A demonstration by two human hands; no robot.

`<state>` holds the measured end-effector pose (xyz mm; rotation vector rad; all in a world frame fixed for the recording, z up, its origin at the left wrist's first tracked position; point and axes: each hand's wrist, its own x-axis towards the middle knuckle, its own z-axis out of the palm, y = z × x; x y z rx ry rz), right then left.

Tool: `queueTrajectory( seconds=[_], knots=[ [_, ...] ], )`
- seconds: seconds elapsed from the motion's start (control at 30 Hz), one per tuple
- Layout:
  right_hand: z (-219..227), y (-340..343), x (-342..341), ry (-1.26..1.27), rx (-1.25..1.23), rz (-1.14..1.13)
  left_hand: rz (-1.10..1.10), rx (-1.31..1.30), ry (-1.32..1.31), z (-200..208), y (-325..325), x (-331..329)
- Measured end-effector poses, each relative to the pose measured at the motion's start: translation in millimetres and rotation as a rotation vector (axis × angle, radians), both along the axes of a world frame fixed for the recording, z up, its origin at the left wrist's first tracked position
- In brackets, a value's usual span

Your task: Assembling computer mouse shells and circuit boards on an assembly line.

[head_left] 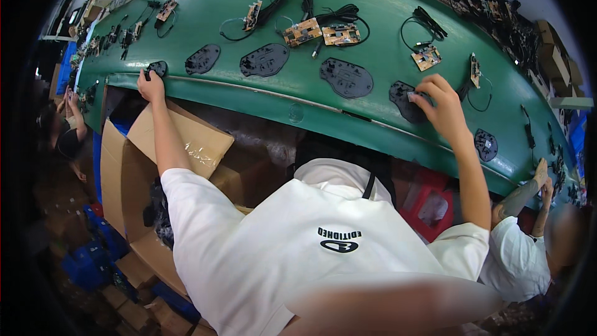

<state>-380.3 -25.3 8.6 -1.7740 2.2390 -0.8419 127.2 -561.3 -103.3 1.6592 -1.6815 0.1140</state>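
Observation:
Several flat black mouse base shells lie in a row along the near edge of a green work surface [298, 96]. At the far left my left hand [151, 87] pinches the edge of one mouse base [159, 68]. On the right, my right hand [444, 109] hovers over another mouse base [403, 104], thumb and fingers closed around a small pale piece [411, 96] too small to name. Between my hands lie an oval-ended base [346, 77], a wide base [264, 60] and a smaller one [203, 59].
Brown circuit boards with black cables, such as this board [341, 35] and this one [426, 58], lie farther back. A cable heap [491, 12] lines the back right. Below the left edge stands an open cardboard box [180, 140]. A co-worker [519, 255] sits at right, another person [68, 130] at far left.

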Motion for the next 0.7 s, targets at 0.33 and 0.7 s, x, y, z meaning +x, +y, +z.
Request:
queueTrajectory(
  seconds=[0.33, 0.7],
  knots=[
    [-13.1, 7.9, 16.4, 0.035, -0.075, -0.051, 0.032, 0.017, -0.008, -3.4, -11.4, 10.3],
    [6.6, 5.0, 11.5, -0.099, 0.202, -0.204, 0.015, 0.003, -0.052, -8.3, -11.4, 9.3]
  ],
)
